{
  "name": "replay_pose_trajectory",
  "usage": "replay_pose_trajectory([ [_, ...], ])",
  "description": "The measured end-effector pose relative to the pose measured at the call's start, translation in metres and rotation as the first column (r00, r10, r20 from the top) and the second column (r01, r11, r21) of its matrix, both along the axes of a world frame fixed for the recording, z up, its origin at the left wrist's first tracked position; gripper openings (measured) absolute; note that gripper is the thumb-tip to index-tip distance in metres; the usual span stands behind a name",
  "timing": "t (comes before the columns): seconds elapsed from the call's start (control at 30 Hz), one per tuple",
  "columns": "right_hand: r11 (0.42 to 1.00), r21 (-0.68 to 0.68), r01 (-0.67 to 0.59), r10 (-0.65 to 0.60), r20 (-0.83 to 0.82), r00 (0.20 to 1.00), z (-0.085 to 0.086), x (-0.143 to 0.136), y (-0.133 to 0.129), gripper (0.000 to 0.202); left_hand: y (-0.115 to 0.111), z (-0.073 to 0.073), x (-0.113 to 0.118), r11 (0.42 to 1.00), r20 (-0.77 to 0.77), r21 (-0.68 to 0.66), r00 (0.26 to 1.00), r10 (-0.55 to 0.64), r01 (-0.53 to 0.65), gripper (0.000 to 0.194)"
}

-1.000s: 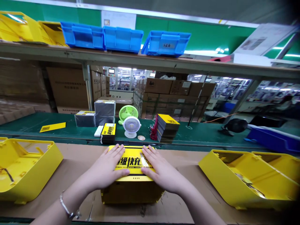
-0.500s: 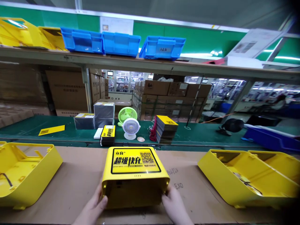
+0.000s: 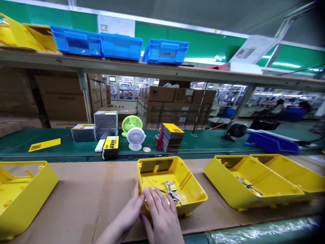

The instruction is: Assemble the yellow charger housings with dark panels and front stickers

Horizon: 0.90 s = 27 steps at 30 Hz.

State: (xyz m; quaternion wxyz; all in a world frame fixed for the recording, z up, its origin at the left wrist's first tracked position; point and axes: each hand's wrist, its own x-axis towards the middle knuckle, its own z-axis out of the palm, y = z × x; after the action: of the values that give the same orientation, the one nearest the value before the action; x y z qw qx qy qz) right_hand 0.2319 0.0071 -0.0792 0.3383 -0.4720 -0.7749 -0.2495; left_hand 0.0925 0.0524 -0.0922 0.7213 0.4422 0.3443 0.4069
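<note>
In the middle of the cardboard, a yellow plastic housing [image 3: 188, 179] lies with its open side up. A small circuit board [image 3: 171, 188] with a dark wire shows inside it. My left hand [image 3: 128, 211] is closed at the near left corner, its thumb and fingers against the outer wall. Over the near rim lie the fingers of my right hand [image 3: 162, 215], with the thumb outside below, so the wall is between them. My hands touch or nearly touch, and they hide the housing's near left wall.
Further yellow housings stand to the right [image 3: 228, 189] and left [image 3: 33, 196]. Behind, the green bench [image 3: 83, 147] carries a white fan [image 3: 135, 137], a stack of yellow-topped cards [image 3: 173, 139] and a blue bin [image 3: 273, 142]. Blue bins [image 3: 165, 52] sit on the shelf above.
The housing has been turned from its labelled face up to its open side up, and sits further right. My right hand moved from its right side to the near rim. The view swung right.
</note>
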Motion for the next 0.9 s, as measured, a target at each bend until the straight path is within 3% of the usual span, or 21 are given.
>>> replay_pose_trajectory([
  [0.1, 0.991, 0.058, 0.117, -0.112, -0.088, 0.990, -0.011, 0.022, 0.002, 0.042, -0.001, -0.013, 0.005, 0.979, -0.017, -0.079, 0.982, -0.189, 0.187, 0.061],
  [0.17, 0.985, 0.046, 0.165, -0.161, -0.083, 0.983, -0.014, 0.050, 0.004, 0.041, 0.003, -0.021, 0.001, 0.969, -0.067, -0.097, 0.970, -0.235, 0.228, 0.059],
  [0.3, 0.957, 0.063, 0.283, -0.282, -0.021, 0.959, -0.015, 0.106, 0.006, 0.042, 0.020, -0.040, -0.011, 0.990, -0.177, -0.048, 0.974, -0.142, 0.135, 0.054],
  [0.5, 0.949, 0.063, 0.309, -0.314, 0.081, 0.946, -0.019, 0.145, 0.008, 0.046, 0.040, -0.066, -0.026, 0.983, 0.093, -0.180, 0.995, -0.029, 0.045, 0.048],
  [0.73, 0.967, 0.111, 0.230, -0.246, 0.157, 0.956, -0.022, 0.171, 0.013, 0.062, 0.041, -0.067, -0.040, 0.973, 0.171, -0.226, 0.985, -0.002, 0.041, 0.042],
  [0.9, 0.937, 0.157, 0.313, -0.343, 0.232, 0.910, -0.019, 0.229, 0.021, 0.068, 0.039, -0.063, -0.042, 0.974, 0.156, -0.225, 0.988, 0.012, 0.023, 0.041],
])
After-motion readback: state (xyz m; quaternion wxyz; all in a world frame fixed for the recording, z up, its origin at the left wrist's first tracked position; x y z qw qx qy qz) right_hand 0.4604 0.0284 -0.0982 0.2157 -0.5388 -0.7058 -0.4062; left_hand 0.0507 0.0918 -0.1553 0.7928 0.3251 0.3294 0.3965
